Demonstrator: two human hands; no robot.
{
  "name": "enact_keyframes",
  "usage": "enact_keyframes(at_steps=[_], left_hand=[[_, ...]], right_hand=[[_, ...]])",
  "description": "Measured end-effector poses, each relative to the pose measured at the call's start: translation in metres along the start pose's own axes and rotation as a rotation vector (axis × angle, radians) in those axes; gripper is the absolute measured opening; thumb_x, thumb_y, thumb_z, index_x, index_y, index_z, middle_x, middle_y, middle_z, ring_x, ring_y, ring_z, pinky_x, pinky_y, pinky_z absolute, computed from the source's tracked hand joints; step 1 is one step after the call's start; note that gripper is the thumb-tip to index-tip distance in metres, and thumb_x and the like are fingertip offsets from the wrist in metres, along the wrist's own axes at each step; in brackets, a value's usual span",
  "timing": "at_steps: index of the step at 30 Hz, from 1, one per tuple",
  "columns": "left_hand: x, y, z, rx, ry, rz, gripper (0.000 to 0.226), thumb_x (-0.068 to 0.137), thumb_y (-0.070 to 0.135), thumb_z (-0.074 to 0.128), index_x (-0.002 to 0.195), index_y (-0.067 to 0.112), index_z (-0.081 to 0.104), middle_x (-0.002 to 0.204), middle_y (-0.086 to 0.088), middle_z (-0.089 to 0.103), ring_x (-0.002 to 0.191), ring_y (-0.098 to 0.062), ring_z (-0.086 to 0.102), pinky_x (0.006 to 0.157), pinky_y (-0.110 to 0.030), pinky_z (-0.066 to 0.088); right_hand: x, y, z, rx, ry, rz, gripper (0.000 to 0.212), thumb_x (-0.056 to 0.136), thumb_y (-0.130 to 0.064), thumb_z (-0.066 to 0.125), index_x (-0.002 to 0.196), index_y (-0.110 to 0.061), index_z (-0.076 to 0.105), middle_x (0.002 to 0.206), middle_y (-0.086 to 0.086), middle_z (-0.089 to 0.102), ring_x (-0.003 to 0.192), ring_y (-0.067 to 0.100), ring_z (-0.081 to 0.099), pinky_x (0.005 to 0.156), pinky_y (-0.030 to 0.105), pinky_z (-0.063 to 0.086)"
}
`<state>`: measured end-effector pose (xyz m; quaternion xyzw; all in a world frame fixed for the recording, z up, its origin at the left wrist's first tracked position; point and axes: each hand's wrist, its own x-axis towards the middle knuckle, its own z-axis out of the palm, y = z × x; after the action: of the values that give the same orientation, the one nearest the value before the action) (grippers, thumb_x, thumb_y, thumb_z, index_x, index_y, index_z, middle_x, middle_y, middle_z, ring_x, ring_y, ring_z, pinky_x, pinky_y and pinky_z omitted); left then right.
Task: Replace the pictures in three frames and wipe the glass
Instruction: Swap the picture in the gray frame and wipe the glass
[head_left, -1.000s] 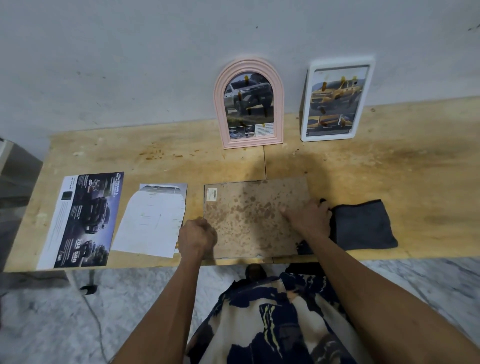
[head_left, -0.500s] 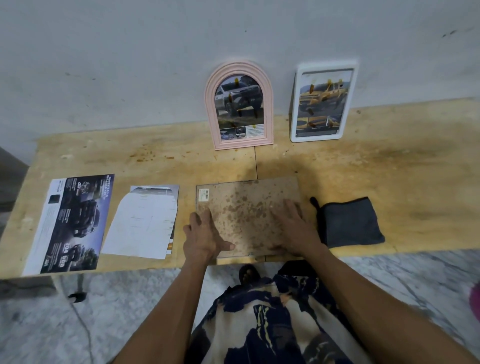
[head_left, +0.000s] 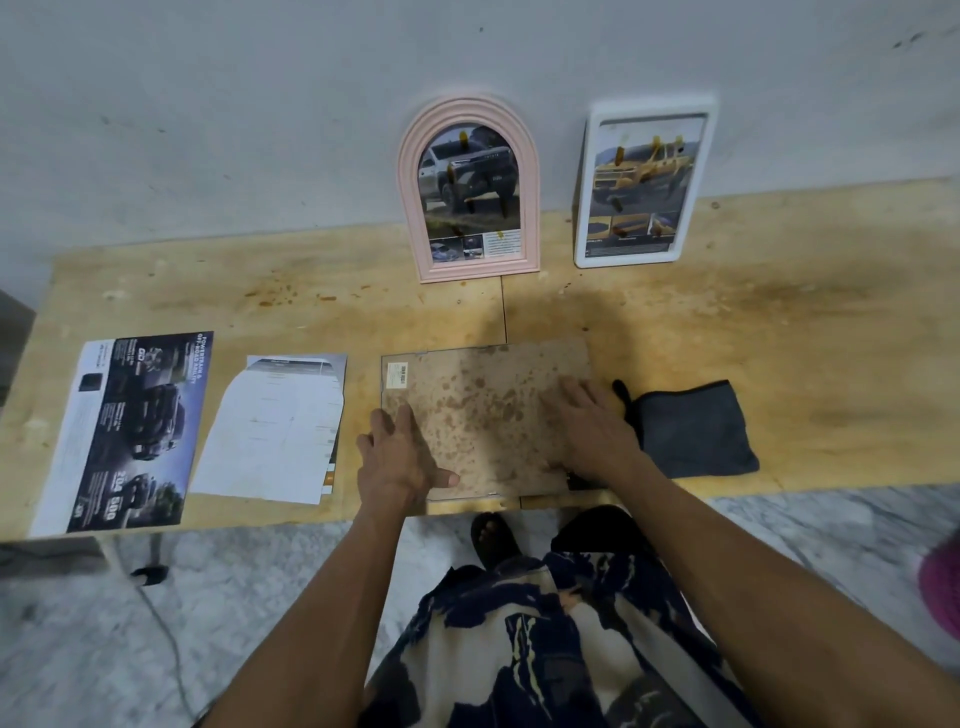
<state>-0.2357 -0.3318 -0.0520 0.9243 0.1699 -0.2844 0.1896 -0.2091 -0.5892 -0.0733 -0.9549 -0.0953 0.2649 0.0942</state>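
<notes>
A frame lies face down near the table's front edge, its stained brown backing board (head_left: 478, 410) showing a small white label. My left hand (head_left: 400, 457) rests flat on the board's left front corner, fingers spread. My right hand (head_left: 592, 431) presses flat on the right side. A pink arched frame (head_left: 467, 192) and a white rectangular frame (head_left: 644, 182) lean upright against the wall, each with a car picture. A dark car poster (head_left: 130, 431) and a cut white sheet (head_left: 275, 426) over another print lie to the left. A grey cloth (head_left: 696, 431) sits to the right.
The wooden table (head_left: 779, 322) is stained and runs along a grey wall. Its front edge is just behind my wrists, with marble floor below. A cable (head_left: 161, 623) trails on the floor at the left. Something pink (head_left: 940, 587) shows at the far right edge.
My left hand went from a fist at the board's left edge to an open palm lying on it. My right hand slid from the cloth's edge onto the board.
</notes>
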Motion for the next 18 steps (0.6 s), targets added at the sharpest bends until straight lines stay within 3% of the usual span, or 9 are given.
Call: enact_keyframes(at_steps=[4, 6, 9, 12, 18], left_hand=[[0.000, 0.001, -0.001, -0.001, -0.007, -0.011, 0.119, 0.058, 0.045, 0.093, 0.150, 0.028, 0.019, 0.153, -0.005, 0.013, 0.134, -0.040, 0.023, 0.093, -0.054, 0.046], [0.000, 0.002, -0.001, -0.006, -0.006, -0.013, 0.119, 0.059, 0.043, 0.093, 0.150, 0.027, 0.019, 0.152, -0.005, 0.013, 0.134, -0.040, 0.023, 0.094, -0.053, 0.045], [0.001, 0.003, -0.001, -0.003, -0.010, -0.024, 0.120, 0.058, 0.043, 0.094, 0.150, 0.027, 0.018, 0.151, -0.006, 0.014, 0.133, -0.041, 0.024, 0.094, -0.054, 0.044], [0.002, 0.004, -0.002, -0.008, -0.010, -0.030, 0.122, 0.057, 0.042, 0.095, 0.150, 0.027, 0.018, 0.152, -0.006, 0.013, 0.134, -0.042, 0.024, 0.095, -0.055, 0.044], [0.004, 0.005, -0.003, -0.015, -0.013, -0.031, 0.119, 0.058, 0.040, 0.095, 0.149, 0.028, 0.020, 0.153, -0.006, 0.012, 0.135, -0.041, 0.023, 0.093, -0.055, 0.044]], right_hand=[[0.015, 0.007, -0.009, -0.007, -0.048, 0.026, 0.124, 0.063, -0.059, 0.081, 0.154, -0.026, 0.004, 0.163, 0.002, -0.005, 0.149, 0.030, -0.004, 0.117, 0.049, 0.023], [0.018, 0.007, -0.008, -0.002, -0.042, 0.030, 0.125, 0.060, -0.062, 0.081, 0.153, -0.026, 0.006, 0.163, 0.001, -0.001, 0.149, 0.030, -0.001, 0.117, 0.050, 0.024], [0.016, 0.006, -0.008, -0.039, 0.004, 0.016, 0.108, 0.064, -0.053, 0.083, 0.148, -0.026, 0.019, 0.160, 0.002, 0.006, 0.147, 0.031, 0.005, 0.109, 0.051, 0.035], [0.020, 0.004, -0.016, -0.101, 0.033, -0.005, 0.093, 0.072, -0.031, 0.081, 0.145, -0.024, 0.024, 0.154, 0.007, 0.014, 0.142, 0.031, 0.016, 0.101, 0.051, 0.042], [0.046, 0.002, -0.015, -0.106, -0.009, -0.043, 0.101, 0.079, -0.019, 0.074, 0.148, -0.033, 0.001, 0.159, 0.002, -0.010, 0.145, 0.035, -0.004, 0.098, 0.057, 0.045]])
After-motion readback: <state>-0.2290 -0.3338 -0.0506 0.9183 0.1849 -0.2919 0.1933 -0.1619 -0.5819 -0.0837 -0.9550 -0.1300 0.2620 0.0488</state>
